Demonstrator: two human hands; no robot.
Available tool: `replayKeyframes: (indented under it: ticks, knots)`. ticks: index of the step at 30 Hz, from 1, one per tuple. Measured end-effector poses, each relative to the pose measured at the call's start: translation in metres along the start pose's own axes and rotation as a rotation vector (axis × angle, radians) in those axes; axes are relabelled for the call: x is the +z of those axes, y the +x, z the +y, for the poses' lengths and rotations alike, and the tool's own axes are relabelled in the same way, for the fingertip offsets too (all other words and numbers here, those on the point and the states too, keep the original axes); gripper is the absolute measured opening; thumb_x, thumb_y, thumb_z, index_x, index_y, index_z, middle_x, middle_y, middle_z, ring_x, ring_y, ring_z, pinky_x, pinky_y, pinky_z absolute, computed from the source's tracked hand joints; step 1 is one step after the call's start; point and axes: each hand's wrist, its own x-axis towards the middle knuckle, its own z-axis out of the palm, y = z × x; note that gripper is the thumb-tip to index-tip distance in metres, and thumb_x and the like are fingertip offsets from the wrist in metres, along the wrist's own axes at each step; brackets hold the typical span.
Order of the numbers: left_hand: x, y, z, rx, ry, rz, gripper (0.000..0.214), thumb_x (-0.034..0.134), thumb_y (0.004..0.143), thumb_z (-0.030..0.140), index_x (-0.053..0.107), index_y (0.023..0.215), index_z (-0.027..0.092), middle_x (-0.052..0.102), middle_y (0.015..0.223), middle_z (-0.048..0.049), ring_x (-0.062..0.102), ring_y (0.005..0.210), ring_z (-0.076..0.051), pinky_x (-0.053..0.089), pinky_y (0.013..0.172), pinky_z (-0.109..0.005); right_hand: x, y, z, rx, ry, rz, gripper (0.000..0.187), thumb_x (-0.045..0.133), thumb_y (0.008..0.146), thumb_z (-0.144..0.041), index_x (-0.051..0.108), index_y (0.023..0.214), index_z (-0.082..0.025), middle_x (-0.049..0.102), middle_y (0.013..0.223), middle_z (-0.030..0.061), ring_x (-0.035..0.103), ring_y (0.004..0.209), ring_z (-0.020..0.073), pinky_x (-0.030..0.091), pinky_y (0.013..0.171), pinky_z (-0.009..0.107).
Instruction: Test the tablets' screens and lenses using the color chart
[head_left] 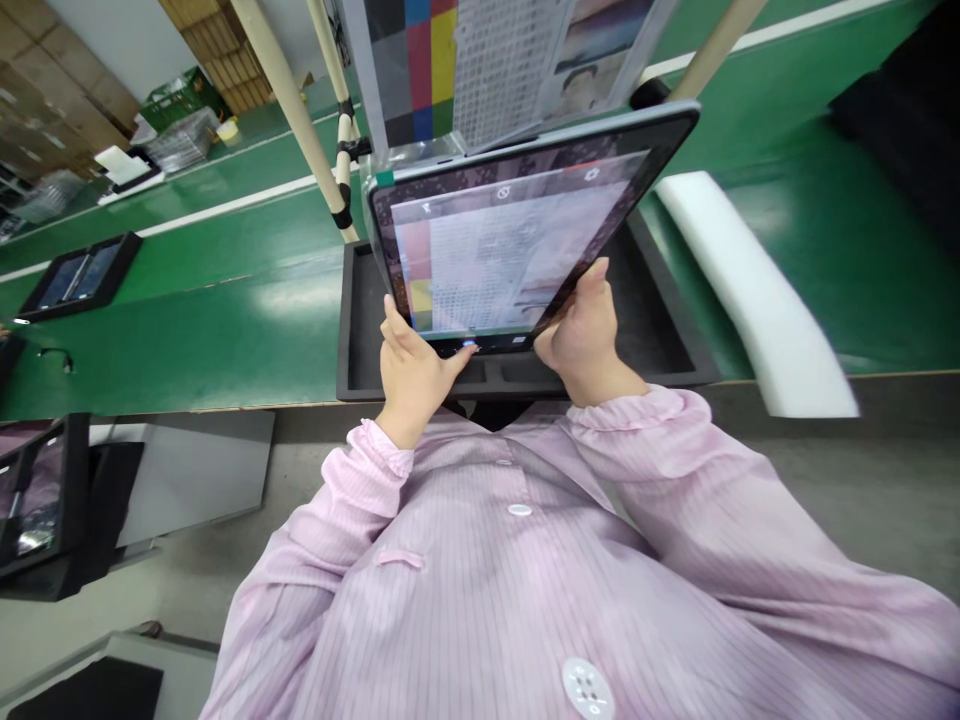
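Note:
I hold a tablet (517, 230) tilted up above a black foam tray (352, 330) on the green belt. Its lit screen shows a camera picture of the colour and grid test chart (480, 60) that stands behind it. My left hand (409, 370) grips the tablet's lower left edge, with the thumb on a button at the bottom of the screen. My right hand (581, 335) grips the lower right edge, thumb on the bezel. Both sleeves are pink striped fabric.
A white foam block (750, 290) lies on the green belt (210, 330) to the right. Another black tray with a tablet (79, 275) sits far left. Beige frame tubes (300, 110) rise behind the tray. More trays (37, 500) stand at the lower left.

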Motion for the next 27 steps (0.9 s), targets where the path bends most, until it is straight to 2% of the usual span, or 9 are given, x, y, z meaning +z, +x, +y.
replayKeyframes:
  ticks: [7,13,16,19,27]
  knots:
    - [0.001,0.0,0.0,-0.001,0.018,-0.017,0.131,0.077,0.079,0.059,-0.015,0.154,0.004,0.028,0.154,-0.0384,0.041,0.144,-0.043,0.045,0.111,-0.055,0.005,0.0,-0.004,-0.006,0.002,-0.029,0.056,0.061,0.091,-0.071,0.071,0.094,-0.016,0.066,0.115,0.0063,0.056,0.129,0.0215,0.041,0.121,0.039]
    - [-0.002,0.0,0.001,0.003,-0.027,-0.018,0.125,0.068,0.084,0.065,-0.016,0.156,0.007,0.023,0.158,-0.0355,0.035,0.148,-0.042,0.043,0.113,-0.054,0.007,0.0,-0.008,0.007,0.009,-0.089,0.058,0.058,0.091,-0.072,0.072,0.097,-0.016,0.068,0.097,0.0083,0.051,0.135,0.0221,0.041,0.121,0.04]
    - [-0.004,0.001,0.001,-0.003,-0.074,-0.039,0.119,0.064,0.087,0.064,-0.017,0.156,0.011,0.021,0.16,-0.0322,0.032,0.15,-0.04,0.042,0.115,-0.053,0.007,0.0,-0.011,0.013,-0.004,-0.111,0.057,0.058,0.091,-0.071,0.071,0.1,-0.016,0.068,0.099,0.0075,0.047,0.139,0.0214,0.036,0.124,0.04]
    - [-0.003,0.002,0.001,-0.005,-0.1,-0.054,0.121,0.068,0.086,0.059,-0.021,0.155,0.012,0.02,0.161,-0.0304,0.031,0.15,-0.04,0.042,0.115,-0.053,0.008,0.0,-0.012,0.004,-0.026,-0.124,0.057,0.056,0.092,-0.071,0.07,0.102,-0.017,0.068,0.103,0.0066,0.044,0.141,0.0215,0.033,0.125,0.042]
    - [0.001,0.002,-0.002,0.021,-0.058,-0.014,0.131,0.076,0.081,0.056,-0.025,0.154,0.014,0.018,0.16,-0.0314,0.033,0.148,-0.041,0.044,0.113,-0.055,0.007,0.0,-0.01,-0.009,0.019,-0.136,0.053,0.054,0.096,-0.066,0.068,0.103,-0.015,0.067,0.106,0.0071,0.046,0.14,0.021,0.038,0.122,0.04]
